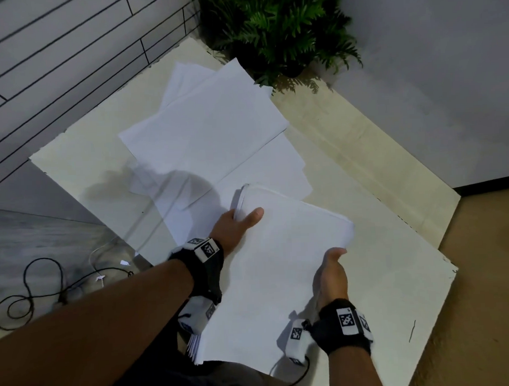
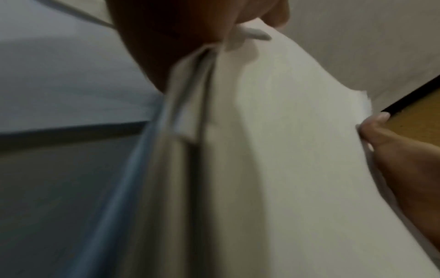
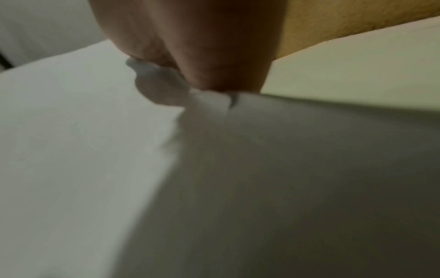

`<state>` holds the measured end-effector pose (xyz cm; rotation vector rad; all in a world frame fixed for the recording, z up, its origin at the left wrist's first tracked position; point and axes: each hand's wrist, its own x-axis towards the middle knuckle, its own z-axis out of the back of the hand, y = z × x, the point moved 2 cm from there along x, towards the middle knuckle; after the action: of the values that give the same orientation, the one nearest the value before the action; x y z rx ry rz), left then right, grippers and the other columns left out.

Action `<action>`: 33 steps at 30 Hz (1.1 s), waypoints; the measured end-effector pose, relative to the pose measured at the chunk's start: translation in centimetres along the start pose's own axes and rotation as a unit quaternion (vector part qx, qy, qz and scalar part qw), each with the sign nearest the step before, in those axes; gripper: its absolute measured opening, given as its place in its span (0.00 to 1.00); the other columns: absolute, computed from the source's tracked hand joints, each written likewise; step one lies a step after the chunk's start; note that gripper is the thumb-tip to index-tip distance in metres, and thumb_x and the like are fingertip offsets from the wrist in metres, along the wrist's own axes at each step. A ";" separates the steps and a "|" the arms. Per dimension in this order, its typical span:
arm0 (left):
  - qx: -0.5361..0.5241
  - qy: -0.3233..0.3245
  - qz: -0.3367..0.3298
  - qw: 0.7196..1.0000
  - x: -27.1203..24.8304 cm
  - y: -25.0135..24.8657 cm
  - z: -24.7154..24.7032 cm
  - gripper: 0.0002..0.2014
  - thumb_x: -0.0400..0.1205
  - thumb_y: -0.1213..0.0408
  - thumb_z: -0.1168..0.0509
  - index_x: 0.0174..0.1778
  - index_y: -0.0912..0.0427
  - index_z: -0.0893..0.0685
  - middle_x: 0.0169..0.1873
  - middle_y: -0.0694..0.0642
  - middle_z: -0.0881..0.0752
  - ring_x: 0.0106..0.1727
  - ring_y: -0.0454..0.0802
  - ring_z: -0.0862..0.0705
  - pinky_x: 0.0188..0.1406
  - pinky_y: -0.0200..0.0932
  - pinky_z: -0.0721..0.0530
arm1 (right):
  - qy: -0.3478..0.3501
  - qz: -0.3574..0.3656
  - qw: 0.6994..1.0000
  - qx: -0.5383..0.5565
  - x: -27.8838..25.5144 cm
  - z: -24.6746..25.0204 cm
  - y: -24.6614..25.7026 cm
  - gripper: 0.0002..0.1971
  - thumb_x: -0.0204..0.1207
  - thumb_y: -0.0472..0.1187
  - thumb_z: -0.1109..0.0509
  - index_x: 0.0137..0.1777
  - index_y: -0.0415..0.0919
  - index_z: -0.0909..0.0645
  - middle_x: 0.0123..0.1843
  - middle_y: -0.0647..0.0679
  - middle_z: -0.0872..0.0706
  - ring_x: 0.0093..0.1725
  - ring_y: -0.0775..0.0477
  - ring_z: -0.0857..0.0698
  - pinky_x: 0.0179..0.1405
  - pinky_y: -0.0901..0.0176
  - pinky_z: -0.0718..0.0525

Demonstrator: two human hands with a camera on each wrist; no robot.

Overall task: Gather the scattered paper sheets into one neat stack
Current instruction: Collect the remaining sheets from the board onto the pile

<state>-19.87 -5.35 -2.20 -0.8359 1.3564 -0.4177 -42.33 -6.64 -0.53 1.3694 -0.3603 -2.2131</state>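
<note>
I hold a stack of white paper sheets (image 1: pixel 279 264) above the near part of the cream table (image 1: pixel 393 245). My left hand (image 1: pixel 240 222) grips its far left corner, thumb on top and fingers underneath. My right hand (image 1: pixel 331 274) holds the right edge, thumb up. In the left wrist view the left hand (image 2: pixel 178 28) pinches the stack (image 2: pixel 273 150), whose edges fan apart, and the right hand (image 2: pixel 404 159) clasps the far edge. The blurred right wrist view shows the right hand (image 3: pixel 202 47) pinching the paper (image 3: pixel 95 150). Several loose sheets (image 1: pixel 205 131) lie overlapping farther back.
A green potted plant (image 1: pixel 279 27) stands at the table's far corner against the grey wall. Black cables (image 1: pixel 34 287) coil on the floor to the left. A brown floor (image 1: pixel 481 271) lies beyond the table's right edge.
</note>
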 end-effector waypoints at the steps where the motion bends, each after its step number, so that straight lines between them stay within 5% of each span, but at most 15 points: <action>1: -0.020 0.016 -0.001 1.000 0.1 -0.1 0.2 0.28 0.66 0.35 0.32 0.52 0.54 0.15 0.46 0.50 0.10 0.53 0.52 0.12 0.57 0.47 0.17 | 0.001 -0.009 1.000 -0.006 0.4 0.3 0.2 0.44 0.73 0.75 0.59 0.61 0.38 0.20 0.53 0.44 0.18 0.54 0.39 0.19 0.57 0.50 0.23; 3: -0.042 0.046 -0.042 0.997 0.6 -0.7 0.4 0.28 0.68 0.36 0.33 0.59 0.49 0.17 0.53 0.51 0.11 0.59 0.51 0.14 0.66 0.53 0.20 | 0.009 -0.004 1.000 -0.022 0.6 0.7 1.2 0.44 0.70 0.77 0.58 0.45 0.35 0.19 0.40 0.44 0.19 0.40 0.42 0.20 0.46 0.54 0.23; 4: -0.038 0.044 -0.076 0.995 0.9 -1.1 0.5 0.26 0.69 0.38 0.33 0.61 0.45 0.20 0.57 0.51 0.13 0.61 0.50 0.15 0.68 0.53 0.21 | 0.020 0.006 1.000 -0.010 0.8 0.9 1.7 0.43 0.71 0.76 0.54 0.48 0.36 0.18 0.45 0.44 0.16 0.43 0.42 0.18 0.49 0.53 0.21; 6: -0.001 0.011 -0.145 0.989 1.2 -2.6 0.8 0.24 0.71 0.41 0.34 0.63 0.39 0.25 0.66 0.48 0.20 0.68 0.44 0.22 0.71 0.39 0.27 | 0.025 0.051 0.998 0.030 1.1 1.1 2.7 0.33 0.77 0.68 0.45 0.68 0.42 0.22 0.67 0.46 0.20 0.66 0.40 0.21 0.68 0.44 0.25; 8: 0.031 0.002 -0.205 0.978 1.2 -3.9 0.8 0.24 0.72 0.44 0.37 0.65 0.36 0.31 0.68 0.42 0.26 0.69 0.32 0.30 0.67 0.22 0.37 | 0.011 0.127 0.991 0.034 1.4 1.3 4.1 0.20 0.82 0.58 0.42 0.66 0.49 0.23 0.69 0.49 0.23 0.71 0.45 0.26 0.70 0.49 0.29; 10: 0.049 0.014 -0.222 0.974 1.1 -4.9 0.6 0.17 0.76 0.49 0.38 0.60 0.40 0.28 0.59 0.39 0.23 0.60 0.24 0.27 0.60 0.19 0.35 | 0.003 0.170 0.985 0.020 1.5 1.2 5.4 0.18 0.84 0.56 0.45 0.66 0.49 0.24 0.66 0.50 0.24 0.71 0.48 0.27 0.65 0.55 0.31; 13: 0.022 -0.005 -0.225 0.974 1.3 -5.2 0.3 0.09 0.77 0.53 0.37 0.47 0.52 0.24 0.46 0.53 0.15 0.49 0.39 0.19 0.51 0.28 0.27 | 0.007 0.159 0.987 -0.010 1.9 0.6 7.0 0.31 0.83 0.63 0.52 0.79 0.45 0.33 0.79 0.48 0.30 0.79 0.43 0.33 0.75 0.49 0.35; 16: -0.006 -0.038 -0.212 0.977 1.5 -5.4 0.1 0.05 0.77 0.56 0.33 0.44 0.45 0.24 0.49 0.59 0.13 0.52 0.44 0.16 0.47 0.18 0.30 | 0.008 0.135 0.991 -0.018 2.1 -0.1 8.0 0.35 0.82 0.65 0.58 0.79 0.42 0.33 0.81 0.45 0.33 0.81 0.42 0.35 0.80 0.48 0.39; 19: 0.018 -0.023 -0.193 0.981 1.3 -5.4 0.1 0.03 0.78 0.61 0.31 0.42 0.48 0.19 0.44 0.46 0.13 0.49 0.37 0.18 0.47 0.14 0.33 | -0.015 0.103 0.994 -0.016 2.9 0.0 7.9 0.40 0.80 0.67 0.61 0.76 0.38 0.28 0.72 0.41 0.22 0.71 0.39 0.25 0.69 0.50 0.30; 21: 0.035 -0.018 -0.176 0.984 1.3 -5.1 0.2 0.03 0.77 0.61 0.30 0.39 0.52 0.17 0.42 0.43 0.14 0.47 0.33 0.20 0.47 0.12 0.34 | -0.020 0.087 0.996 -0.022 3.1 0.1 7.7 0.43 0.79 0.69 0.60 0.67 0.32 0.22 0.49 0.41 0.18 0.50 0.41 0.19 0.51 0.54 0.26; 23: 0.037 -0.029 -0.161 0.986 1.3 -4.5 0.3 0.04 0.78 0.59 0.31 0.38 0.51 0.17 0.40 0.41 0.15 0.43 0.28 0.21 0.47 0.16 0.31 | -0.013 0.070 0.997 -0.042 3.1 -0.1 6.8 0.43 0.78 0.71 0.59 0.62 0.31 0.22 0.44 0.44 0.21 0.45 0.43 0.21 0.46 0.56 0.27; 27: 0.024 -0.056 -0.168 0.984 1.8 -4.1 0.5 0.06 0.82 0.60 0.38 0.42 0.50 0.18 0.40 0.45 0.16 0.41 0.39 0.21 0.45 0.28 0.26 | 0.057 0.052 0.995 -0.065 2.9 -0.8 3.1 0.39 0.73 0.71 0.43 0.66 0.36 0.24 0.48 0.47 0.18 0.50 0.40 0.18 0.46 0.53 0.22; 30: 0.023 -0.067 -0.157 0.985 2.6 -4.7 0.7 0.08 0.84 0.60 0.40 0.40 0.45 0.20 0.38 0.39 0.18 0.40 0.40 0.21 0.46 0.37 0.27 | 0.100 0.083 0.989 -0.077 2.8 -0.8 1.9 0.31 0.70 0.67 0.34 0.60 0.41 0.21 0.49 0.47 0.13 0.50 0.41 0.14 0.50 0.50 0.17; 33: 0.051 -0.058 -0.152 0.985 3.4 -5.5 1.2 0.06 0.84 0.59 0.41 0.45 0.49 0.19 0.42 0.41 0.18 0.49 0.42 0.22 0.52 0.38 0.30 | 0.108 0.130 0.985 -0.046 2.8 -0.6 2.1 0.15 0.79 0.53 0.34 0.59 0.46 0.19 0.53 0.48 0.11 0.56 0.40 0.14 0.62 0.43 0.18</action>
<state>-16.91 -11.00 -0.52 -0.9700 1.0944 -0.6595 -42.20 -9.92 -1.89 1.4083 -0.3335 -1.8292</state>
